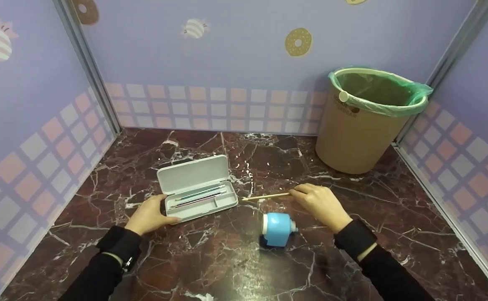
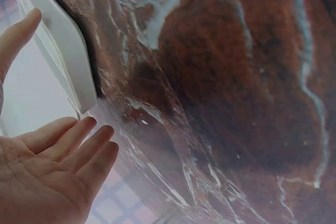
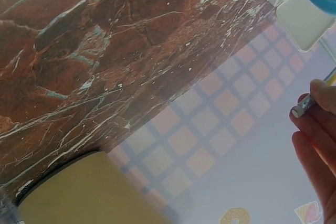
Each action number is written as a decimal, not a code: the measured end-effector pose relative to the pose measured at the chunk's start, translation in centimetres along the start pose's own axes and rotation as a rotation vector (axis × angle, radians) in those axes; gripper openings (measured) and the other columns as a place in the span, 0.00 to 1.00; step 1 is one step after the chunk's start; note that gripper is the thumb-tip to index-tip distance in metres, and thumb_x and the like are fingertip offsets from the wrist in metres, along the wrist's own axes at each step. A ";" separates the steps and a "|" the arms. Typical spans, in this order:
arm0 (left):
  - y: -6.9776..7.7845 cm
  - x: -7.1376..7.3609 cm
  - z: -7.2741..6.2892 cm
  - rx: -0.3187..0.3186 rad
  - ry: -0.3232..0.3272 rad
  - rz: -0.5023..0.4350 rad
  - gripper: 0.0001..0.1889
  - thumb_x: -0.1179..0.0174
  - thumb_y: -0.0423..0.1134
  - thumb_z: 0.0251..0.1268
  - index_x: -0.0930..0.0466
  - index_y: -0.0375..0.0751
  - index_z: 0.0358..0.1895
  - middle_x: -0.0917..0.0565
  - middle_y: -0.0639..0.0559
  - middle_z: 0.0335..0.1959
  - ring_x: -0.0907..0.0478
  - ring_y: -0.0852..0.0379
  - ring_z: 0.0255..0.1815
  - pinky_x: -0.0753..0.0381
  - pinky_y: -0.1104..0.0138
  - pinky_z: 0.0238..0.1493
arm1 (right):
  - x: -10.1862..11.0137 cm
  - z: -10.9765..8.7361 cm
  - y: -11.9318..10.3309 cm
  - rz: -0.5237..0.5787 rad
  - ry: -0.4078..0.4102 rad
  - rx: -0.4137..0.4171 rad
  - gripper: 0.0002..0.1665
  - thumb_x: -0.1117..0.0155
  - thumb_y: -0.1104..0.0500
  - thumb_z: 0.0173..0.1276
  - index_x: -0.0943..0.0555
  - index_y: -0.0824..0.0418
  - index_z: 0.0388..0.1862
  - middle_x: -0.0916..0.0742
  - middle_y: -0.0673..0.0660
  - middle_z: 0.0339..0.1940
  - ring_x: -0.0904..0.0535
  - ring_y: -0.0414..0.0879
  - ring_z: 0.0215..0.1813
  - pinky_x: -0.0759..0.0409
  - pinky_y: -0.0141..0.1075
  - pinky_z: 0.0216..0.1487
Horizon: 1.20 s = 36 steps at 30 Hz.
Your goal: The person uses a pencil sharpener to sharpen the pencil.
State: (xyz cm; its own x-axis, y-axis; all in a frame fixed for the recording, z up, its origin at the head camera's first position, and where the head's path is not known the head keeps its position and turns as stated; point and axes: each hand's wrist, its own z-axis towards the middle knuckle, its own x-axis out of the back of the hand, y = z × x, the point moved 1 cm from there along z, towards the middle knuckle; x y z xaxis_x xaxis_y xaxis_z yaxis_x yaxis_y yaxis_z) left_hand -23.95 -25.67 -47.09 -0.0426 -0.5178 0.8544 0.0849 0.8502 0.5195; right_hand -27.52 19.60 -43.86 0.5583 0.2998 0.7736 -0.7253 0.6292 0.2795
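An open pale pencil case [image 1: 202, 211] lies on the dark marbled table with its lid [image 1: 194, 173] tipped back. Several pencils [image 1: 198, 196] lie inside it. My left hand [image 1: 150, 215] is at the case's left end, thumb on its front side; in the left wrist view the fingers [image 2: 79, 150] extend fairly straight by its corner. My right hand [image 1: 317, 205] pinches a yellow pencil [image 1: 267, 196] by its eraser end [image 3: 300, 111], the point toward the case's right side. Nearer me, between the hands, stands a blue pencil sharpener [image 1: 278, 230] with a small crank facing right.
A brown trash bin [image 1: 352, 133] with a green liner [image 1: 419, 94] stands at the back right. Patterned lilac walls [image 1: 235, 54] enclose the table [image 1: 227, 267] at the back and both sides.
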 end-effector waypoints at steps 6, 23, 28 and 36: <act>-0.1 0.0 0.3 -0.021 0.011 -0.003 0.43 0.21 0.48 0.49 0.27 0.22 0.63 0.17 0.26 0.56 0.19 0.30 0.56 0.22 0.42 0.61 | -0.6 0.7 0.3 0.002 -0.024 0.015 0.14 0.24 0.63 0.55 0.11 0.61 0.41 0.10 0.54 0.35 0.13 0.47 0.36 0.14 0.37 0.34; -0.1 0.3 0.4 -0.009 -0.002 0.022 0.43 0.20 0.48 0.47 0.25 0.23 0.62 0.15 0.28 0.52 0.16 0.38 0.47 0.19 0.44 0.54 | -3.8 7.9 1.8 0.025 -0.264 0.017 0.06 0.27 0.68 0.55 0.14 0.58 0.27 0.12 0.52 0.27 0.17 0.47 0.27 0.16 0.40 0.30; 0.2 0.5 0.6 -0.009 -0.002 0.029 0.42 0.20 0.49 0.45 0.24 0.25 0.61 0.14 0.30 0.49 0.17 0.41 0.44 0.18 0.44 0.51 | -5.1 10.5 1.4 0.046 -0.327 0.010 0.04 0.29 0.67 0.58 0.13 0.59 0.26 0.12 0.53 0.26 0.16 0.49 0.28 0.14 0.42 0.33; 0.3 0.6 0.8 -0.005 -0.021 0.041 0.41 0.20 0.48 0.46 0.24 0.24 0.61 0.14 0.31 0.49 0.17 0.38 0.46 0.19 0.45 0.50 | -7.4 13.8 0.2 0.061 -0.325 0.033 0.08 0.33 0.68 0.59 0.16 0.60 0.21 0.11 0.55 0.25 0.14 0.52 0.27 0.15 0.45 0.31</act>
State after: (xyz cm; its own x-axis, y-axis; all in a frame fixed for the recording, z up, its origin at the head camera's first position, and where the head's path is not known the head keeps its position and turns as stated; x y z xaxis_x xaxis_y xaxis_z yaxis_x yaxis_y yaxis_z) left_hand -24.71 -25.66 -46.39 -0.0603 -0.4801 0.8751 0.0920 0.8703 0.4838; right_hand -37.35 7.57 -41.70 0.3598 0.0885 0.9288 -0.7689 0.5920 0.2415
